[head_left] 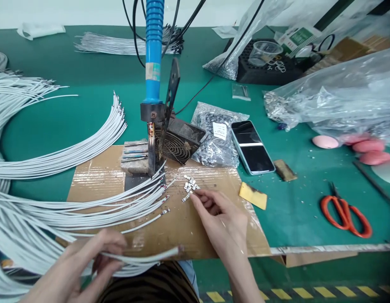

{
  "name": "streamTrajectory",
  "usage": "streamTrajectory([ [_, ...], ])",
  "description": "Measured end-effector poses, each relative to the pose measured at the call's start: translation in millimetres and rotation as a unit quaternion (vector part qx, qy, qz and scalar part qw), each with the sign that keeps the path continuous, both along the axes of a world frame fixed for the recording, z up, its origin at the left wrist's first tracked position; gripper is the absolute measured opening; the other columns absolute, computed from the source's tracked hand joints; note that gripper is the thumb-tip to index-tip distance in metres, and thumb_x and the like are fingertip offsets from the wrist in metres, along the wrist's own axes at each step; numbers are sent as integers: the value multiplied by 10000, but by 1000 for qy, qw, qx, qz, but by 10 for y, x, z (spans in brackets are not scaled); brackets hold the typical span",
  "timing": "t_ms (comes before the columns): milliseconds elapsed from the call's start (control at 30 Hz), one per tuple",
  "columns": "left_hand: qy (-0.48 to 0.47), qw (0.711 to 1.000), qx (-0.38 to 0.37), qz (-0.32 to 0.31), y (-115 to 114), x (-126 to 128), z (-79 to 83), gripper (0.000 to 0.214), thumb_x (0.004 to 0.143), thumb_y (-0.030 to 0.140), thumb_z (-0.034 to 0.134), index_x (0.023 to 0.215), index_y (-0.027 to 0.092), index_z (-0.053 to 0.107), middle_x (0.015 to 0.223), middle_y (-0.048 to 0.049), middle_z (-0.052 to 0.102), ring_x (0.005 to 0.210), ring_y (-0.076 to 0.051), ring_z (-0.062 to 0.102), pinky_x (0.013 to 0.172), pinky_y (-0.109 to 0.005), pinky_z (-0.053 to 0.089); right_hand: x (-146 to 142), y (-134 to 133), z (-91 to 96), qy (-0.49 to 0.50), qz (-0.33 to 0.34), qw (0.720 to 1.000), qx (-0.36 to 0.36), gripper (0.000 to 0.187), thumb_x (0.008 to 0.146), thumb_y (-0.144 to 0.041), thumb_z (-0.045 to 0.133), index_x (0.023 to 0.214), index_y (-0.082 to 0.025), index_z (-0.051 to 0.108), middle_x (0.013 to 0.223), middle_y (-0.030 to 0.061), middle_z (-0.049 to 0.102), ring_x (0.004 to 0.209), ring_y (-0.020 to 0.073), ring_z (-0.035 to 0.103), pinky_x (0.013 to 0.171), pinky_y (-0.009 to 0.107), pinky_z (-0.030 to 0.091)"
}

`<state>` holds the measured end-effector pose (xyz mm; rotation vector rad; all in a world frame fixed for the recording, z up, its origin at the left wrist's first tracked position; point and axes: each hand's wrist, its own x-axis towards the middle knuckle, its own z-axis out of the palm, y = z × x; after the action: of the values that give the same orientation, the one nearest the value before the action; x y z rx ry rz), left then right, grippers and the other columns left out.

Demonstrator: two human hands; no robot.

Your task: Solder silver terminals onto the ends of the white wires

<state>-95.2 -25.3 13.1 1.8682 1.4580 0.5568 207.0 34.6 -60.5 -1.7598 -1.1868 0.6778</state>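
Observation:
My left hand [97, 261] is closed around a small bunch of white cables [144, 261] at the table's front edge, their ends pointing right. My right hand [222, 212] pinches at a pile of small white-and-metal connectors [190, 184] on the brown cardboard [182, 235]; one connector seems to be between thumb and forefinger. A blue-handled soldering iron [153, 54] stands tip down in a holder just behind the pile. More white cables [119, 210] lie across the cardboard, with stripped or tipped ends near the iron.
A small black fan [179, 139], a bag of dark parts [218, 130] and a phone [253, 147] lie behind the cardboard. To the right are a yellow sponge [253, 195] and orange scissors [345, 214]. Cable bundles [65, 155] cover the left side. Plastic bags [340, 92] lie at back right.

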Motion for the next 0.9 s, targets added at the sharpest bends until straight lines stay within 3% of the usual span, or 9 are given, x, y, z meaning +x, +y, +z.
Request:
streamTrajectory([
  [100, -80, 980, -164, -77, 130, 272, 121, 120, 886, 325, 767, 1003, 299, 766, 883, -4, 778, 758, -176, 718, 678, -199, 562, -55, 25, -14, -21, 9, 1000, -4, 142, 781, -376, 811, 810, -237, 804, 708, -3, 661, 660, 181, 584, 665, 322, 476],
  [167, -142, 949, -273, -67, 255, 490, 133, 91, 938, 347, 714, 934, 261, 744, 835, -7, 733, 732, -151, 663, 674, -198, 528, -71, 32, -15, -20, 12, 1000, -9, 135, 780, -368, 810, 792, -235, 792, 695, -2, 666, 659, 184, 587, 671, 324, 478],
  [233, -247, 902, -353, -7, 368, 675, 82, 288, 983, 488, 639, 895, 216, 672, 670, 43, 584, 515, -87, 467, 492, -178, 385, -76, 20, -8, -4, 9, 1000, -16, 151, 789, -371, 807, 797, -223, 779, 677, 0, 673, 630, 176, 582, 643, 311, 487],
  [333, -337, 859, -368, 110, 469, 817, -42, 405, 906, 563, 726, 830, 187, 596, 615, 88, 485, 469, -49, 275, 447, -182, 201, -93, -35, 31, 43, 1, 999, -21, 216, 827, -406, 795, 813, -200, 735, 662, 1, 673, 562, 147, 563, 567, 274, 503],
  [467, -377, 829, -363, 197, 487, 811, -102, 420, 824, 535, 826, 807, 168, 621, 627, 83, 493, 495, -46, 206, 466, -198, 128, -203, -116, 149, 140, 28, 989, -29, 276, 856, -447, 790, 819, -196, 681, 652, 2, 678, 506, 132, 593, 467, 235, 526],
  [700, -388, 819, -372, 199, 469, 804, -31, 431, 821, 544, 828, 777, 171, 614, 610, 79, 479, 507, -56, 197, 472, -209, 110, -535, -90, 423, 343, 144, 925, -75, 103, 818, -290, 813, 786, -194, 836, 584, -10, 658, 430, 88, 551, 423, 190, 492],
  [800, -392, 817, -380, 188, 462, 796, -56, 432, 835, 541, 820, 771, 174, 602, 598, 87, 464, 512, -60, 184, 470, -204, 110, -587, -88, 479, 351, 173, 919, -56, 88, 829, -239, 784, 787, -222, 859, 611, -18, 639, 437, 73, 535, 427, 178, 465],
  [900, -395, 819, -379, 172, 453, 785, -101, 417, 852, 542, 805, 789, 175, 617, 603, 97, 440, 507, -60, 167, 458, -202, 110, -584, -127, 480, 323, 179, 929, -24, 111, 857, -213, 769, 850, -247, 874, 628, -17, 643, 465, 77, 538, 440, 177, 448],
])
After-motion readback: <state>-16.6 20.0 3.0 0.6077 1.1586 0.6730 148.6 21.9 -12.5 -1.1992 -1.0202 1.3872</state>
